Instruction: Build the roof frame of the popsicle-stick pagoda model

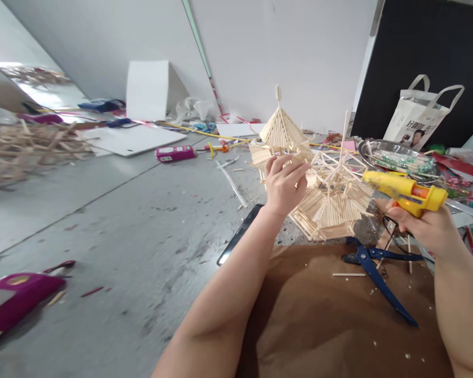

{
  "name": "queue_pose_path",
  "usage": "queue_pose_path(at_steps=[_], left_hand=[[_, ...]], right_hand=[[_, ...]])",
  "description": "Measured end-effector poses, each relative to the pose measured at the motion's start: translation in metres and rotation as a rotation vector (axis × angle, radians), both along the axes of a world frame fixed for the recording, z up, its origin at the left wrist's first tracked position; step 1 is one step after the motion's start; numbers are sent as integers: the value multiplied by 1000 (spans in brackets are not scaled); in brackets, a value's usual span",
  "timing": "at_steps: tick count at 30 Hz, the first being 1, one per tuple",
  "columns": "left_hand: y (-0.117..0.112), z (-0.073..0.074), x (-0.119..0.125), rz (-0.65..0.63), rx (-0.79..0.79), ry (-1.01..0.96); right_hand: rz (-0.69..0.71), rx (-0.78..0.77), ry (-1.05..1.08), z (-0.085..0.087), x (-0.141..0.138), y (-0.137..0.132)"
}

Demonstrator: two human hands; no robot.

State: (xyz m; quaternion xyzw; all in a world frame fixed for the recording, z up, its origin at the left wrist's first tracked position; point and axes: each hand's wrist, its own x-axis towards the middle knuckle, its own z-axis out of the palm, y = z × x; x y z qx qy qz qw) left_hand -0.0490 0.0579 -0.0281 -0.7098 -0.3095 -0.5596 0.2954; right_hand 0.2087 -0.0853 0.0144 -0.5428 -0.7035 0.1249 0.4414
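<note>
My right hand (429, 228) is closed around the grip of a yellow hot glue gun (402, 190), held off the floor with its nozzle pointing left. My left hand (286, 184) reaches forward with loosely bent fingers that look apart, in front of a tower (281, 131) built of thin wooden sticks with a pointed roof. Whether its fingertips touch the sticks is hard to see. To the right of that hand sits a lower stick structure (331, 210), with slatted roof panels and an open frame on top. Blue-handled cutters (378, 278) lie open below it.
Brown paper (311, 315) covers the floor before me. A phone (240, 236) lies beside my left forearm. Magenta tools (175, 153) lie at the left. A metal bowl (364, 152) of sticks and a white bag (413, 118) stand back right. Stick scraps (35, 149) pile far left.
</note>
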Motion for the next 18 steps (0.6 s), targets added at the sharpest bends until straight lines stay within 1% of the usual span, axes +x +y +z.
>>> queue_pose_path(at_steps=[3,8,12,18], left_hand=[[1,-2,0,-19,-16,-7],[3,-6,-2,-42,-96,-17],[3,-7,-1,-49,-90,-16],[2,-6,-1,-21,-61,-3]], right_hand=[[-28,-22,36,-3,5,-4],[1,-44,109,-2,6,-7],[24,-79,183,-1,6,-9],[68,-109,229,1,7,-10]])
